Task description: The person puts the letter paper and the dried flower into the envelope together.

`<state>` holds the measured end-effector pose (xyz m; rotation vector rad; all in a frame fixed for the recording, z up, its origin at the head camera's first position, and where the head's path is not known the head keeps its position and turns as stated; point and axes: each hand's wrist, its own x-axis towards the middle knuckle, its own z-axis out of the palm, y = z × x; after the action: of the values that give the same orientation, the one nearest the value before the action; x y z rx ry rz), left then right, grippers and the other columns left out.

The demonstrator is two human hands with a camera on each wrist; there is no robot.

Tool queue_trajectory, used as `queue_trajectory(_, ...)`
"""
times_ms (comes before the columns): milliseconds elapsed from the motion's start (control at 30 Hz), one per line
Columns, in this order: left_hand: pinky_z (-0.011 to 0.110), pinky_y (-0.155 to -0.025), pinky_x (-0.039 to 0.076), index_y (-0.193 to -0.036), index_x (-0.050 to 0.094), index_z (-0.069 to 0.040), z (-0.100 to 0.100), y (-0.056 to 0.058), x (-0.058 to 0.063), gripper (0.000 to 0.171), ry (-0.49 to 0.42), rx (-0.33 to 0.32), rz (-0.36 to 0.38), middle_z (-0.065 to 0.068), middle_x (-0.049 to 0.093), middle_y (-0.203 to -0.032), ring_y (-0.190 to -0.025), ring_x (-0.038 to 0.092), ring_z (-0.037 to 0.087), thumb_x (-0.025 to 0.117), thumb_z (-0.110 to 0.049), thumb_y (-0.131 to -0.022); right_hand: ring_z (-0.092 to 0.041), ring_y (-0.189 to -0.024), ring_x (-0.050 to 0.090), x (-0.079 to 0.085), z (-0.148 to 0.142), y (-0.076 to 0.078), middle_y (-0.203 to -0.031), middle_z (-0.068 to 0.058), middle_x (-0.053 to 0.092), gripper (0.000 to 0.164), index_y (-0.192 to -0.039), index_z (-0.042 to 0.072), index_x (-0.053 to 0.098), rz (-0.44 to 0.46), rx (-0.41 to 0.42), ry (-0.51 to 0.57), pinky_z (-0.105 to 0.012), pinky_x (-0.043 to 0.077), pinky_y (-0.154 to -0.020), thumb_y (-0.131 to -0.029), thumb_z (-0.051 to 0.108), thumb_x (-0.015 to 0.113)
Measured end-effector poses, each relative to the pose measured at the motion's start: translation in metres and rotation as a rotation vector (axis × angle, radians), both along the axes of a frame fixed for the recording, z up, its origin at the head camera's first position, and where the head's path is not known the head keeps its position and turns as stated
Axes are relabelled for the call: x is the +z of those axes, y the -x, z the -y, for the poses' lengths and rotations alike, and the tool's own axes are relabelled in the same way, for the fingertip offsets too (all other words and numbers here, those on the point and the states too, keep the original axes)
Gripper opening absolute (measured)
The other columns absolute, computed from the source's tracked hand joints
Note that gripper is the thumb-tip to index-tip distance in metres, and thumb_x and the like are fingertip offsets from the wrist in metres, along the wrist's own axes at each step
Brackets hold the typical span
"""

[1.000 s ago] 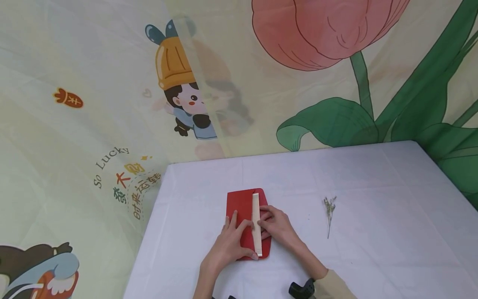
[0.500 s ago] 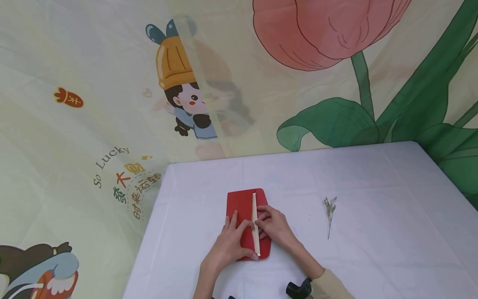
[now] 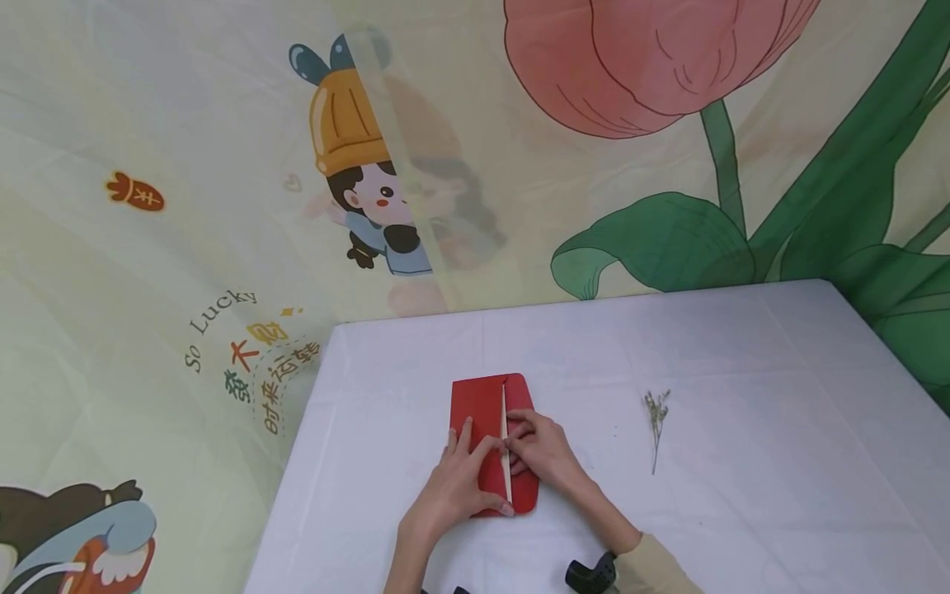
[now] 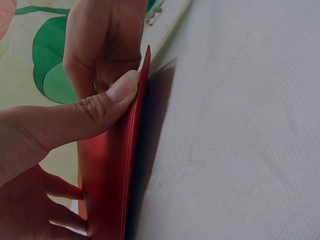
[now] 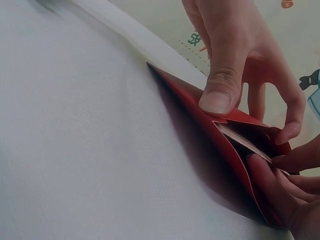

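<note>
Flower-printed backdrop behind the white-draped counter; my left hand, spread, presses the red envelope, my right hand pinching pale paper.

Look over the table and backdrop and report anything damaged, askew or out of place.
On the backdrop, the cartoon figure looks odd: it is cut off sharply where another sheet seems to overlap it, its other half only faintly showing through. On the table, the red envelope and dried sprig show no obvious damage.
</note>
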<state>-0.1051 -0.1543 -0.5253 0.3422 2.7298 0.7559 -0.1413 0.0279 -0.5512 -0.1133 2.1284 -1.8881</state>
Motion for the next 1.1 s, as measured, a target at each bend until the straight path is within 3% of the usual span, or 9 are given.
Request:
queue_trajectory(500, 0.073, -0.096, 0.049, -0.134, 0.053, -0.029, 0.0005, 0.0008, -0.0011, 0.075, 0.0, -0.006, 0.011, 0.026, 0.025, -0.166, -0.148, 0.021, 0.063, 0.093, -0.044, -0.073, -0.026, -0.068, 0.074, -0.0013, 0.0006, 0.0019, -0.093, -0.015, 0.068, 0.041, -0.135, -0.007, 0.057, 0.0, 0.016, 0.0, -0.039, 0.064, -0.061, -0.095, 0.0, 0.066)
queue_trajectory(933, 0.077, -0.095, 0.046, -0.131, 0.054, -0.032, 0.0027, -0.0008, 0.0011, 0.074, -0.033, -0.012, 0.005, 0.028, 0.022, -0.167, -0.148, 0.017, 0.065, 0.093, -0.048, -0.07, -0.028, -0.066, 0.075, -0.002, 0.0002, 0.0029, -0.093, -0.015, 0.071, 0.031, -0.126, -0.01, 0.062, 0.008, 0.018, -0.011, -0.039, 0.064, -0.062, -0.096, -0.001, 0.062)
queue_trajectory(1100, 0.077, -0.095, 0.046, -0.131, 0.054, -0.032, 0.0023, -0.0006, 0.0005, 0.073, -0.034, -0.01, 0.008, 0.027, 0.022, -0.167, -0.148, 0.017, 0.065, 0.093, -0.048, -0.071, -0.028, -0.067, 0.076, -0.0013, -0.0012, 0.0029, -0.091, -0.015, 0.074, 0.021, -0.115, -0.01, 0.066, 0.004, 0.021, -0.017, -0.038, 0.064, -0.062, -0.097, 0.0, 0.063)
